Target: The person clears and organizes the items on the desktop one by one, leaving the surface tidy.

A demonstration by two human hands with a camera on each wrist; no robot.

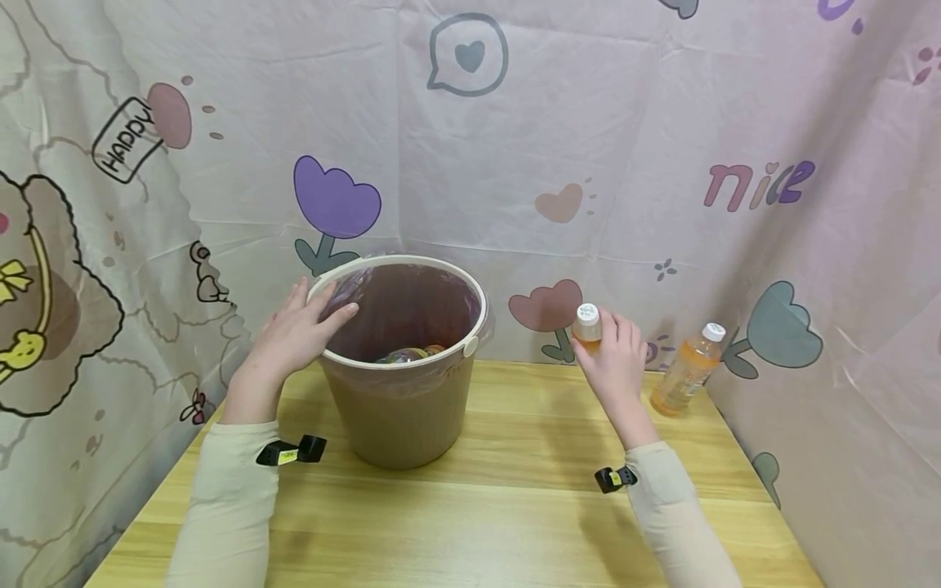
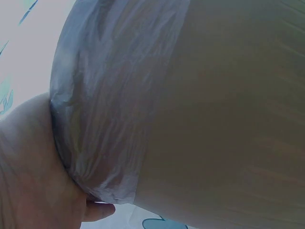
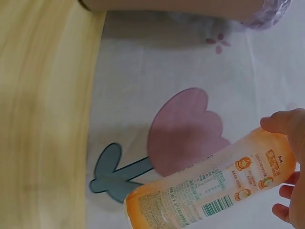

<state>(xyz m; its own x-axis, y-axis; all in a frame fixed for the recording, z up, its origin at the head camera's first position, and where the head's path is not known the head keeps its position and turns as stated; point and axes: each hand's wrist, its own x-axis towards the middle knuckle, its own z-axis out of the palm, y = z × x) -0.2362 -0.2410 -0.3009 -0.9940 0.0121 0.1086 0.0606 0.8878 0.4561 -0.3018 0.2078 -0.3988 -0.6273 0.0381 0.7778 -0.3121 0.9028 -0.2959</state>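
Note:
My left hand (image 1: 290,339) rests on the left side of the rim of a brown trash bin (image 1: 400,416), its fingers spread and the thumb over the opening. A clear plastic bag (image 2: 114,100) lines the bin and is folded over its rim. Inside, crumpled colourful items (image 1: 412,354) lie partly hidden. To the right of the bin, my right hand (image 1: 619,363) grips a clear plastic bottle (image 3: 209,186) with an orange label and a white cap (image 1: 587,314). The bottle is held above the table, tilted in the right wrist view.
A second bottle (image 1: 687,371) with a white cap and some orange liquid stands on the wooden table (image 1: 470,523) at the back right. A printed cloth (image 1: 456,163) hangs behind the table and along both sides.

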